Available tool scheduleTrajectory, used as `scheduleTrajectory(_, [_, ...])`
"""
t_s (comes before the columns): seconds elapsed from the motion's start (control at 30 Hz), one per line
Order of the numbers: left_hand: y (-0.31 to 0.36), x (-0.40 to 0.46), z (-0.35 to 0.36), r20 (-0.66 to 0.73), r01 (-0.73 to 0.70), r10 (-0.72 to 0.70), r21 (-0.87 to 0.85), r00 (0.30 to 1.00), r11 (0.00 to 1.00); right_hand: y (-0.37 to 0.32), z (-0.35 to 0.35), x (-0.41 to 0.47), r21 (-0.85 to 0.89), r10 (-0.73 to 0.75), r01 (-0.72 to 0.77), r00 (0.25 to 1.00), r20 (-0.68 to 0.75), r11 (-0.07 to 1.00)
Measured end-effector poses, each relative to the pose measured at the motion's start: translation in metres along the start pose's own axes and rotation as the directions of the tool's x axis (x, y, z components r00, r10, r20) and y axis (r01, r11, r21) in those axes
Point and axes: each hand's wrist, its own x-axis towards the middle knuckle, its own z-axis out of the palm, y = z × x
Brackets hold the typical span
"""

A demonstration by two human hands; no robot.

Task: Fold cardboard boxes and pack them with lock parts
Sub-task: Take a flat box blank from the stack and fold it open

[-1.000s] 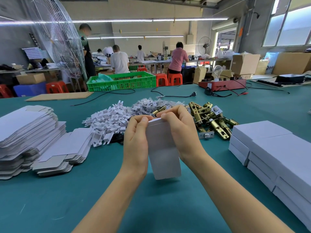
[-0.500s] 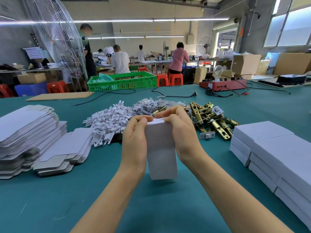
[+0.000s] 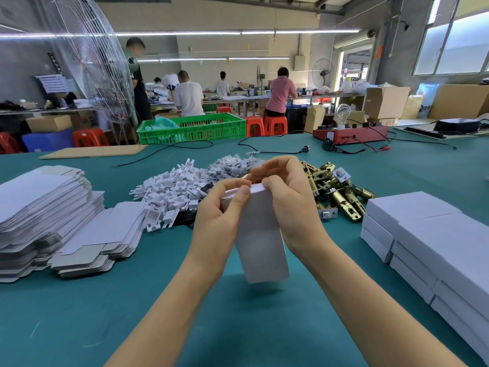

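while the white box stands on end near the middle of the worktop, the left hand wraps its upper left side and the right hand pinches the top flap, so both are clamped on it. the step looks like tucking that flap shut. to do it well, hold the walls square with the left, crease along the score, and press the tab in evenly so no corner buckles. brass lock parts lie just behind, towards the far edge.
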Motion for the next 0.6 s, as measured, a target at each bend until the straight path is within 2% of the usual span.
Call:
scheduleTrajectory(0.07, [-0.003, 0.006, -0.005, -0.114, -0.019, 0.017, -0.019, 0.993, 1.000, 0.001, 0.000, 0.000, -0.046, 0.006, -0.007, 1.000, -0.020, 0.999])
scheduleTrajectory(0.13, [-0.008, 0.013, -0.012, -0.296, 0.036, -0.083, -0.163, 0.952, 0.986, 0.003, -0.002, 0.001, -0.146, -0.005, -0.001, 0.999, -0.045, 0.989])
scheduleTrajectory(0.2, [-0.017, 0.018, -0.021, -0.419, 0.093, -0.234, -0.329, 0.877, 0.940, 0.004, -0.006, 0.002, -0.301, 0.023, -0.035, 0.999, -0.045, 0.953])
scheduleTrajectory(0.3, [-0.031, 0.019, -0.031, -0.509, 0.168, -0.429, -0.480, 0.746, 0.861, 0.004, -0.017, 0.003, -0.588, 0.222, -0.135, 0.972, 0.078, 0.797])
scheduleTrajectory(0.37, [-0.038, 0.018, -0.033, -0.504, 0.172, -0.504, -0.566, 0.702, 0.806, 0.005, -0.021, 0.001, -0.706, 0.387, -0.167, 0.907, 0.164, 0.689])
scheduleTrajectory(0.4, [-0.040, 0.016, -0.032, -0.483, 0.174, -0.519, -0.593, 0.705, 0.787, 0.007, -0.021, 0.001, -0.696, 0.430, -0.187, 0.883, 0.191, 0.694])
scheduleTrajectory(0.47, [-0.043, 0.013, -0.027, -0.419, 0.211, -0.527, -0.599, 0.740, 0.772, 0.009, -0.020, 0.000, -0.566, 0.423, -0.236, 0.878, 0.223, 0.790])
scheduleTrajectory(0.6, [-0.044, 0.009, -0.022, -0.195, 0.343, -0.527, -0.568, 0.827, 0.748, 0.006, -0.025, 0.006, -0.383, 0.320, -0.248, 0.938, 0.136, 0.890])
